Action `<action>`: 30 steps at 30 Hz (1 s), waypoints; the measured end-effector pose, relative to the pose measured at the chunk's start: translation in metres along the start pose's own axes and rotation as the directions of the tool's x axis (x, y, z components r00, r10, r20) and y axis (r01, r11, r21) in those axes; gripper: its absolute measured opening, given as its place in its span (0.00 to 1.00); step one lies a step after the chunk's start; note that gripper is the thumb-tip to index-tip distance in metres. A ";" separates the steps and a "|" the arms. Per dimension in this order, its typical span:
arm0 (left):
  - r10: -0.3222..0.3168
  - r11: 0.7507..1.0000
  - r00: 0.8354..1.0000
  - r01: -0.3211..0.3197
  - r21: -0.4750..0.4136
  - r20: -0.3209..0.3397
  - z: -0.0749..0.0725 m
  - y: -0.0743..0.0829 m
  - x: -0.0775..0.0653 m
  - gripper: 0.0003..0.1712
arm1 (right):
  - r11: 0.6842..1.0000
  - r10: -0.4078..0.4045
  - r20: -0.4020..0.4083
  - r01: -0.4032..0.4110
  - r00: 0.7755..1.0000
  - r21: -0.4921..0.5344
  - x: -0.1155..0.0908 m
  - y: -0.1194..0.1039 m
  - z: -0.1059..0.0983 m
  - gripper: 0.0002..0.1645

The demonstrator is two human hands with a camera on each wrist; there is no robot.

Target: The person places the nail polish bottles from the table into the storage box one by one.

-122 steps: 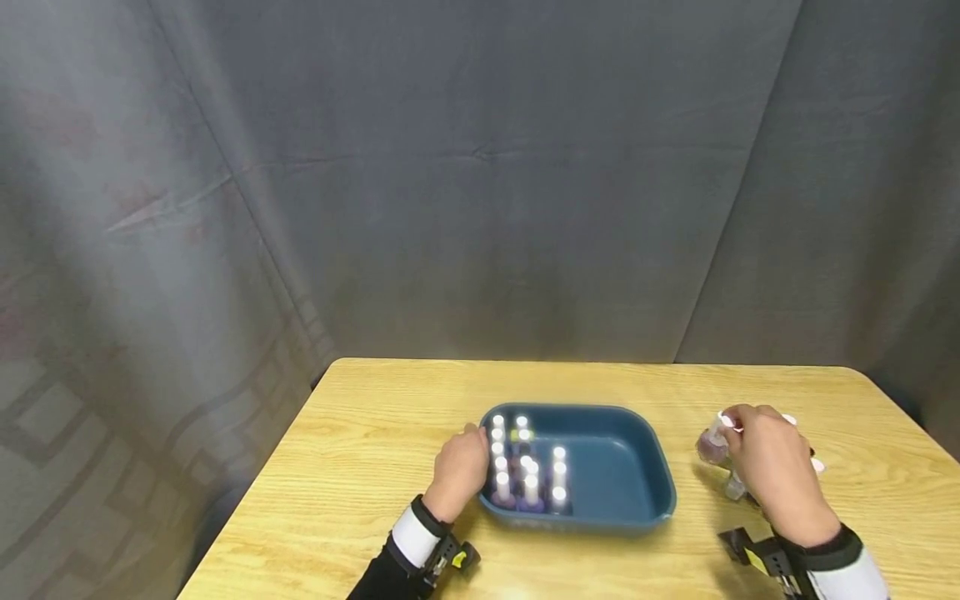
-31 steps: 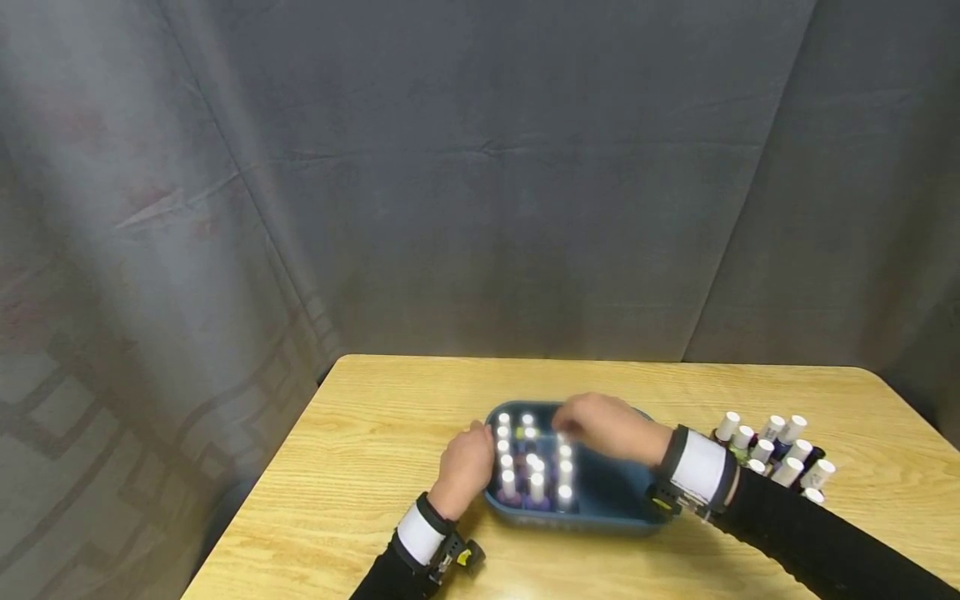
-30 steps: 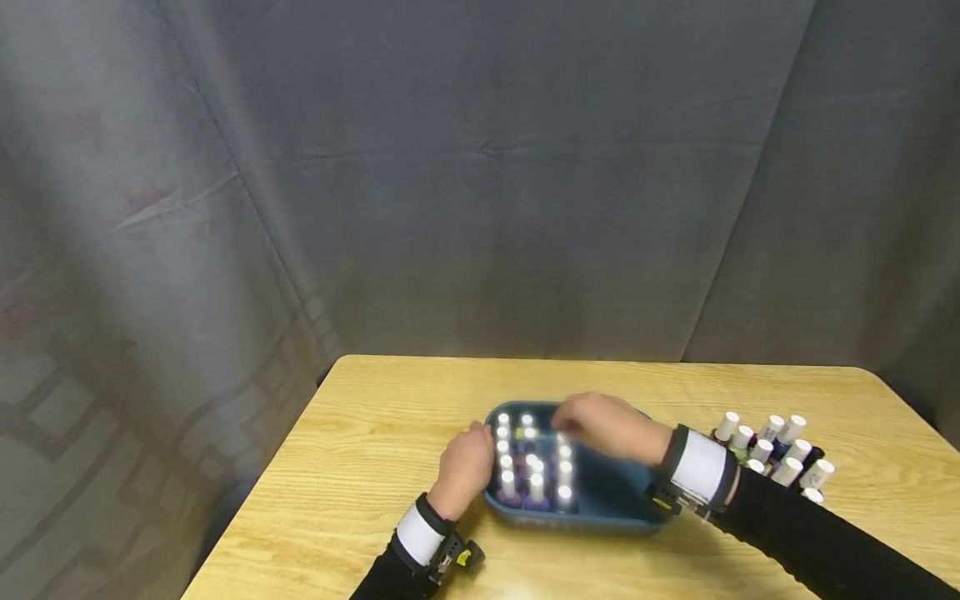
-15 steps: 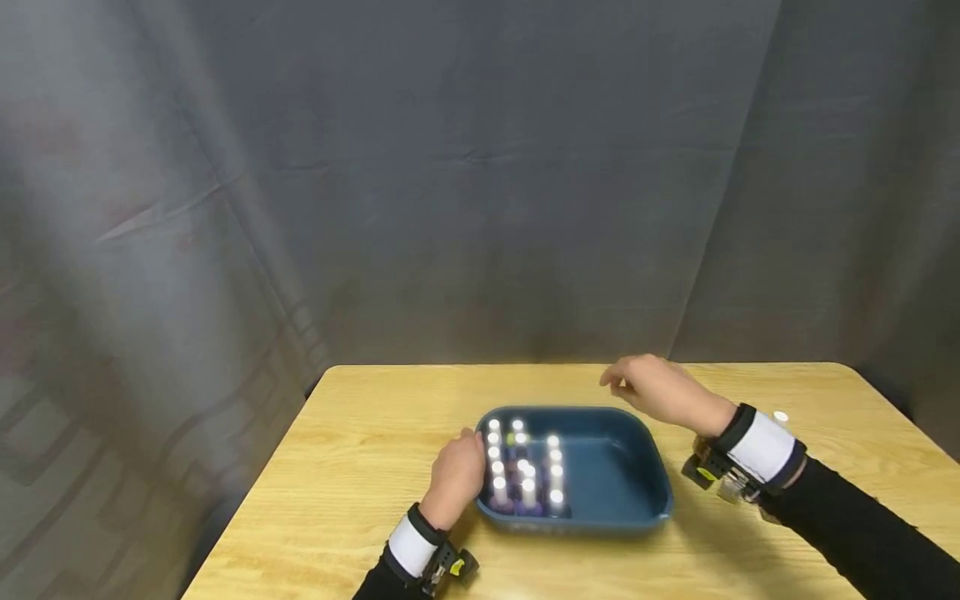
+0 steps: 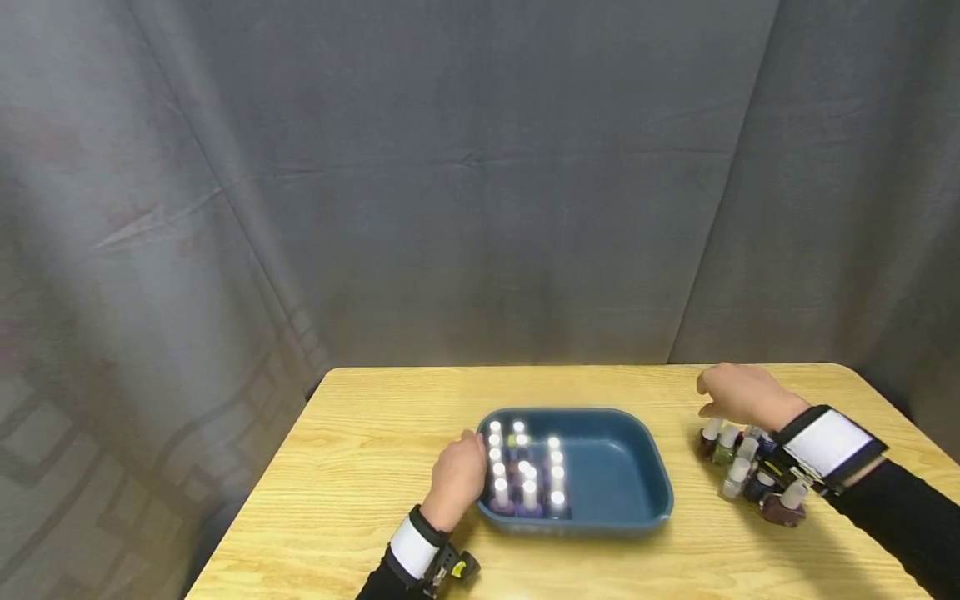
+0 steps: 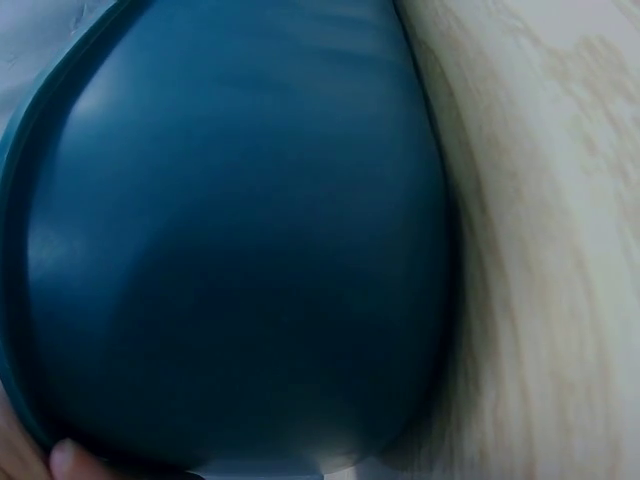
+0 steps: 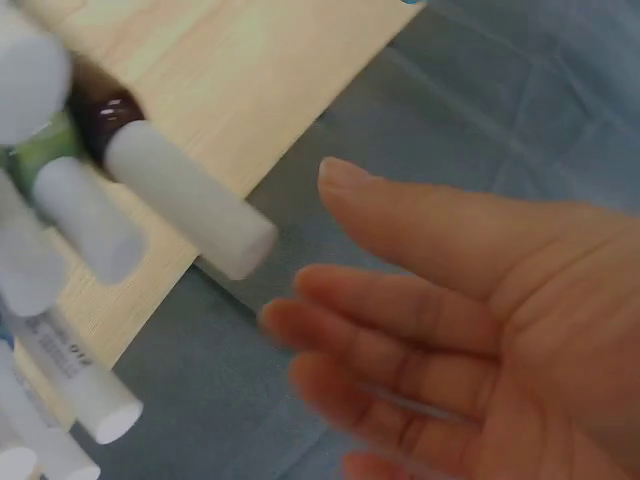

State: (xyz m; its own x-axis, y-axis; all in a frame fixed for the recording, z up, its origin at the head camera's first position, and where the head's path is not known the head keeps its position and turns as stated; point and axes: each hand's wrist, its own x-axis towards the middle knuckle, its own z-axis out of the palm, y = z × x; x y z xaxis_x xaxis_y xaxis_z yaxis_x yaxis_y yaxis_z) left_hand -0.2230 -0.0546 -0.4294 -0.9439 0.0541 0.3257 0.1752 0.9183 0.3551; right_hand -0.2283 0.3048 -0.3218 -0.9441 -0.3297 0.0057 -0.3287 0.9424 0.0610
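Observation:
Against the left end of the blue tray [image 5: 615, 479] my left hand [image 5: 457, 475] grips the rim. In the left wrist view a fingertip [image 6: 75, 462] shows at the rim, beside the tray's outer wall [image 6: 250, 200]. Nail polish bottles [image 5: 529, 493] with white caps stand in rows inside the tray's left half. My right hand [image 5: 746, 393] hovers over the far side of a cluster of nail polish bottles [image 5: 738, 475] on the table. In the right wrist view its fingers and thumb are spread apart, holding nothing, near the white cap of a dark red bottle [image 7: 190, 200].
The wooden table [image 5: 390, 433] carries the tray in its middle and the loose bottles to the right. A grey curtain [image 5: 480, 208] hangs behind the table's far edge. Part of the bottle cluster is hidden under my right wrist.
My right hand has left the tray and moved right to the loose bottles. Compared with the oldest frame, one more bottle stands in the tray's third row. My left hand stays at the rim.

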 end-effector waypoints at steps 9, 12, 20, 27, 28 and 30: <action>-0.035 0.999 0.999 0.036 -0.007 0.028 -0.001 0.002 0.001 0.17 | 0.997 0.054 -0.161 -0.062 0.985 -0.046 -0.013 -0.003 0.018 0.15; -0.037 0.999 0.999 0.037 -0.009 0.027 -0.001 0.001 0.001 0.17 | 0.997 0.072 -0.154 -0.078 0.985 -0.029 -0.014 -0.003 0.020 0.14; -0.034 0.999 0.999 0.034 -0.004 0.025 0.000 0.002 0.002 0.17 | 0.997 0.073 -0.124 -0.073 0.990 0.001 -0.012 0.001 0.021 0.13; -0.018 1.000 1.000 0.018 -0.001 0.005 0.000 0.003 0.002 0.17 | 0.999 0.041 -0.196 -0.036 0.980 0.027 -0.010 -0.004 0.015 0.18; -0.018 1.000 1.000 0.018 -0.001 0.003 0.000 0.003 0.002 0.17 | 0.999 0.034 -0.208 -0.030 0.977 0.023 -0.009 -0.006 0.013 0.18; -0.016 1.000 1.000 0.016 -0.001 0.001 0.000 0.003 0.002 0.17 | 1.000 0.014 -0.229 -0.012 0.973 0.013 -0.007 -0.009 0.008 0.17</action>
State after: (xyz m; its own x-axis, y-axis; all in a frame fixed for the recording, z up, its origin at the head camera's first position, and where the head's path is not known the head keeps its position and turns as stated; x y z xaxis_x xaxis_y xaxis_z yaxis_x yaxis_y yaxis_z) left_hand -0.2245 -0.0517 -0.4273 -0.9470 0.0401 0.3187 0.1604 0.9186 0.3611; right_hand -0.2187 0.2992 -0.3304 -0.9178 -0.3202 0.2349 -0.3180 0.9469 0.0483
